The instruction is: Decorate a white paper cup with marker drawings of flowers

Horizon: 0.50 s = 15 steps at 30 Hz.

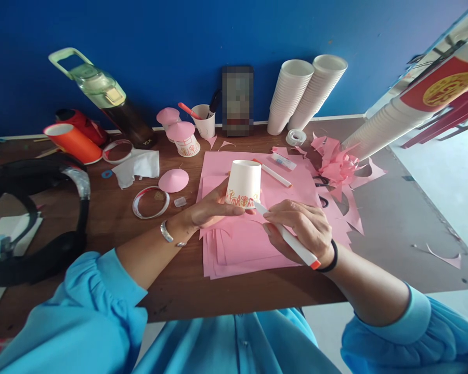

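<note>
My left hand is closed around the lower part of a white paper cup, turned upside down. Red and yellow flower drawings run along the cup's lower rim. Between the fingers of my right hand is a white marker with an orange end, its tip at the drawn band of the cup. Under both hands lie stacked sheets of pink paper. A second white marker rests on the sheets behind the cup, near a glue stick.
Two tall stacks of paper cups stand by the blue wall, left of pink scraps. Decorated cups with pink cone tops, a loose pink cone, tape rolls, a bottle and a black headset are at left.
</note>
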{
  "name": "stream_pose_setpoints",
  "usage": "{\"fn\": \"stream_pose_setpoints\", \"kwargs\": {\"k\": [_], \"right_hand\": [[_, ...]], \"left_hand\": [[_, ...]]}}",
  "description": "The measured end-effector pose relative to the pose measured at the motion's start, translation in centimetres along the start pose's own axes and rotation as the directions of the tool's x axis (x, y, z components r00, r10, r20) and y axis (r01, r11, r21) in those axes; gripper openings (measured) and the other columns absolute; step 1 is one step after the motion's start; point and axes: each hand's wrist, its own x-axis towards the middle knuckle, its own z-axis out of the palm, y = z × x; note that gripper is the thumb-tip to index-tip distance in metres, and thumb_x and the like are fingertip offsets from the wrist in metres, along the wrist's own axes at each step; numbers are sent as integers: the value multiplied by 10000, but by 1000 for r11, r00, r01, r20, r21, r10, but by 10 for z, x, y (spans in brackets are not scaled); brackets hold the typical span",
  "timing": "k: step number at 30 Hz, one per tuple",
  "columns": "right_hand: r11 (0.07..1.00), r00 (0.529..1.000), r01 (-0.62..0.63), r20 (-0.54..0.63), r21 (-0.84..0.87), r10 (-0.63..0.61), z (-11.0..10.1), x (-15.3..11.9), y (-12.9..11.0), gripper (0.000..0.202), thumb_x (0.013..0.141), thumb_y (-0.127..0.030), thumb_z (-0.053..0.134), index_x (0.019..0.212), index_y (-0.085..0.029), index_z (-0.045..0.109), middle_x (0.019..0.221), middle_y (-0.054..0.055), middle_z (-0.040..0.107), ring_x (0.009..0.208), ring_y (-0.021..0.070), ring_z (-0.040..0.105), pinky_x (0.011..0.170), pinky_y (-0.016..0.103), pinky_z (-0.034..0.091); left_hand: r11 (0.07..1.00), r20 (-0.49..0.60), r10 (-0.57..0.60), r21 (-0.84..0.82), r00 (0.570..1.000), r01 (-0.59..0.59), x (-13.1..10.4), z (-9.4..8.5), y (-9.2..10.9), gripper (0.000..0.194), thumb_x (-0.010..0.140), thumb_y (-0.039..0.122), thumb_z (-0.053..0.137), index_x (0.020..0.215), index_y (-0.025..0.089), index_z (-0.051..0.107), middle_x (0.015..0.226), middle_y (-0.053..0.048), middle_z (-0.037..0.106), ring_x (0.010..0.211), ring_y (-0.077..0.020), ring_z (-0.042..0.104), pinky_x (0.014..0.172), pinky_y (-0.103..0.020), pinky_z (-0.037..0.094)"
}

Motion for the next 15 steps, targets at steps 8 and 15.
{"fn": "stream_pose_setpoints", "kwargs": {"k": [8, 15], "right_hand": [[1000, 1000, -25, -3, 0, 25, 2, -1, -1, 179, 944, -68, 635, 1057, -203, 605, 741, 3, 723, 611, 151, 706, 562, 268, 591], [1000, 1000, -14, 1, 18, 13, -2, 0, -2, 163, 955, -77, 634, 1069, -191, 608, 754, 8, 710, 632, 156, 705, 580, 271, 600]], "left_hand": [[999, 3, 1, -37, 1000, -1, 1, -1, 0, 677, 812, 311, 894, 1427, 297, 610, 1136, -53, 760, 1050, -235, 744, 962, -404, 611], [999, 5, 28, -32, 1000, -27, 0, -1, -1, 699, 831, 307, 876, 1472, 304, 597, 1197, -77, 768, 1090, -263, 748, 974, -425, 608]]}}
